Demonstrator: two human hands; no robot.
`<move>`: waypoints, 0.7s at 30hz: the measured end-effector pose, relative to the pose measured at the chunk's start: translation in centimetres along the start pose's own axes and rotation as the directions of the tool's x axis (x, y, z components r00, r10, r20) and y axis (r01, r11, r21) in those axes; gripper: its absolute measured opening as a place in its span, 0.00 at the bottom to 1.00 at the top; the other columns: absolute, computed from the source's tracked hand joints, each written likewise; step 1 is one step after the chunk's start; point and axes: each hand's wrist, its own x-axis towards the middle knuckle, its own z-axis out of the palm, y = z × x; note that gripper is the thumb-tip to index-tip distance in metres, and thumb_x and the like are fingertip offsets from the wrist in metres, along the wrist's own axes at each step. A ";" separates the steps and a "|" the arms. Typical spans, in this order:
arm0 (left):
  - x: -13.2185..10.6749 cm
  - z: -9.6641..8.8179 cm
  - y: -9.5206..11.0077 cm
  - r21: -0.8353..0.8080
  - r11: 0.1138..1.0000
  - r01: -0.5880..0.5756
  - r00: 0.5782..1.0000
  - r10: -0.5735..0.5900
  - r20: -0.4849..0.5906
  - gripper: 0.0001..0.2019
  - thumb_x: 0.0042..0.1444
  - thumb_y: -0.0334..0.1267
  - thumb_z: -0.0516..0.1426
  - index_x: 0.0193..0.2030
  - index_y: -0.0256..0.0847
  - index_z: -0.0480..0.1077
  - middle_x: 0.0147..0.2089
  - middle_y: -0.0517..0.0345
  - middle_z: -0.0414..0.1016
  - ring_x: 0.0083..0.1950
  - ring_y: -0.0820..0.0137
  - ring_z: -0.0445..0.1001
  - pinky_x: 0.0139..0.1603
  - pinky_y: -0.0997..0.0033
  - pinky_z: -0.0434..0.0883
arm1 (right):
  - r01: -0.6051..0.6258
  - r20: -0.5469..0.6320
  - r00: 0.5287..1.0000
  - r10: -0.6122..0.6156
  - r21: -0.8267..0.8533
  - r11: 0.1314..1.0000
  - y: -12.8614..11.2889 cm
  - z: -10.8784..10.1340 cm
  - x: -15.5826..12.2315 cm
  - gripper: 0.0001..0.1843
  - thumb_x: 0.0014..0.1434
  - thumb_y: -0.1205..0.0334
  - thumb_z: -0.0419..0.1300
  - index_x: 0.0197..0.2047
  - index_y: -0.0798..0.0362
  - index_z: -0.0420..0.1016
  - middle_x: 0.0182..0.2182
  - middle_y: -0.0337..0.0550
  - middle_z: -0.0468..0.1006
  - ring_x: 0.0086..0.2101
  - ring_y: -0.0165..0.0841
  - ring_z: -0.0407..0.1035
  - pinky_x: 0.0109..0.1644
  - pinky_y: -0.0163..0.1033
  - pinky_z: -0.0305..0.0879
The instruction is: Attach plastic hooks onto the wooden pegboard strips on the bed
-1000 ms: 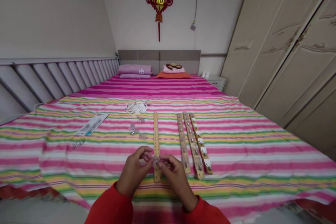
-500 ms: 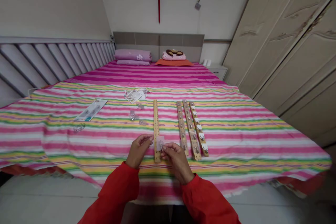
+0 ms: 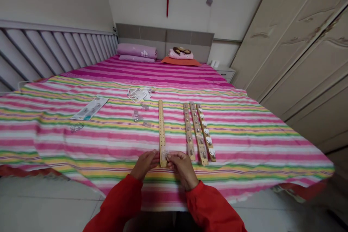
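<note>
Long red sleeves on both arms – bare hands (image 3: 165, 165), no gloves/rings vis.

Left hand (image 3: 146, 162), right hand (image 3: 181, 165) pinch clear hook (image 3: 165, 153) on wooden strip (image 3: 161, 130), striped bedspread (image 3: 108, 141).

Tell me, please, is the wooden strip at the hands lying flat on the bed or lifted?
Lying flat: the wooden strip rests lengthwise on the striped bedspread, left hand and right hand at its near end.

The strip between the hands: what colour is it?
Pale tan wood; the strip has a row of small holes along it. The head view shows it best.
</note>
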 end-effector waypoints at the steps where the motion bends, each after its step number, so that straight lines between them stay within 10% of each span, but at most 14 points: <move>1: 0.0 0.1 0.0 -0.006 1.000 0.006 1.000 -0.005 0.008 0.24 0.41 0.55 0.64 0.37 0.35 0.73 0.41 0.42 0.80 0.42 0.60 0.79 0.48 0.59 0.71 | -0.013 -0.005 1.000 0.013 0.011 1.000 0.0 0.0 0.1 0.17 0.32 0.55 0.73 0.23 0.58 0.75 0.17 0.39 0.76 0.16 0.26 0.66 0.19 0.31 0.63; 10: 0.5 1.0 -0.4 -0.107 0.993 0.058 0.993 -0.046 0.112 0.20 0.48 0.53 0.60 0.35 0.35 0.73 0.39 0.43 0.81 0.40 0.63 0.79 0.45 0.64 0.73 | -0.048 -0.054 0.997 0.050 0.040 0.998 0.4 0.7 0.4 0.15 0.32 0.59 0.72 0.21 0.57 0.73 0.15 0.38 0.74 0.14 0.24 0.64 0.17 0.29 0.60; 21: 0.8 1.2 -1.2 -0.129 0.992 -0.001 0.990 0.019 0.137 0.25 0.34 0.56 0.66 0.32 0.36 0.72 0.33 0.48 0.80 0.38 0.61 0.79 0.40 0.64 0.73 | 0.039 -0.109 0.993 -0.041 -0.020 0.999 1.3 0.7 0.6 0.18 0.34 0.53 0.71 0.21 0.55 0.69 0.13 0.35 0.72 0.13 0.24 0.61 0.14 0.29 0.55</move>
